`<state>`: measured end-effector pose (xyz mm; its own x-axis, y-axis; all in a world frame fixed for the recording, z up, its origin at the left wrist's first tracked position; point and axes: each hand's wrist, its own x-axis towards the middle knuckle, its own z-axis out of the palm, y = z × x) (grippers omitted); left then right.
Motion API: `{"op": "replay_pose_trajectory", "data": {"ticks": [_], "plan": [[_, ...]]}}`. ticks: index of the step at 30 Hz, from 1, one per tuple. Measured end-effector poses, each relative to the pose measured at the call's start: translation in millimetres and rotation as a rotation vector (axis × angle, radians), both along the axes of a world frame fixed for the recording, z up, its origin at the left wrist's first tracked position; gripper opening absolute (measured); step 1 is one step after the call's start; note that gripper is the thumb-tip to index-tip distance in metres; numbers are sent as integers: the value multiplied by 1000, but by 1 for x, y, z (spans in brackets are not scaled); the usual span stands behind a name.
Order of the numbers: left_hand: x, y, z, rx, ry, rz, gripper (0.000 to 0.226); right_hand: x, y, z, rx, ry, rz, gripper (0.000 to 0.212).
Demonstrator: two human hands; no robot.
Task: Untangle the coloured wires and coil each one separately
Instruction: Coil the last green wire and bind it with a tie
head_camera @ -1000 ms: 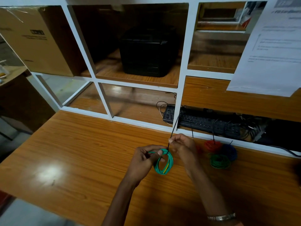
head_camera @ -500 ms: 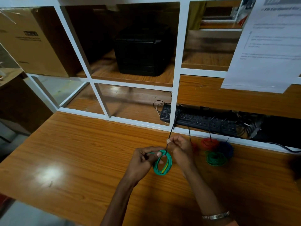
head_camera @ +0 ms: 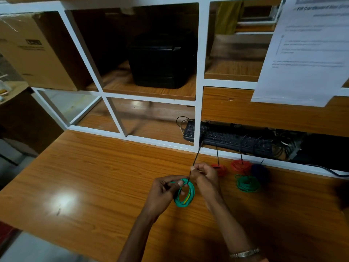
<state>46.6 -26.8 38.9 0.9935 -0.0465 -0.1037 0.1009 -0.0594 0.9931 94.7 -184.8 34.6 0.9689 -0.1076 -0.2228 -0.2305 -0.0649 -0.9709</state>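
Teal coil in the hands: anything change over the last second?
Barely. The left hand holds the teal coil as before; the right hand still pinches the black tie rising from it. The finished coils beside them stayed put. Only the camera drifted.

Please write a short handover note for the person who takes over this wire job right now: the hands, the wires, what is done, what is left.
Left hand grips the green-and-yellow coil just above the table.
Right hand pinches a thin black tie rising from that coil.
Done: four coils lie to the right, two red, one green, one dark blue.
Left: fasten the tie on the held coil and set it beside the others.
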Motion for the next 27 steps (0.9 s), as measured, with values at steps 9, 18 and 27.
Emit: {"op": "replay_pose_trajectory", "data": {"ticks": [9,18,27], "plan": [[-3,-26,-8,-92,17,72,22,8,-34,0,77,101,173,8],[-8,-76,-79,-372,309,509,17,-20,-82,-48,50,528,482,53],[1,-141,-102,-306,521,339,20,0,-130,-101,-122,464,92,29]]}}
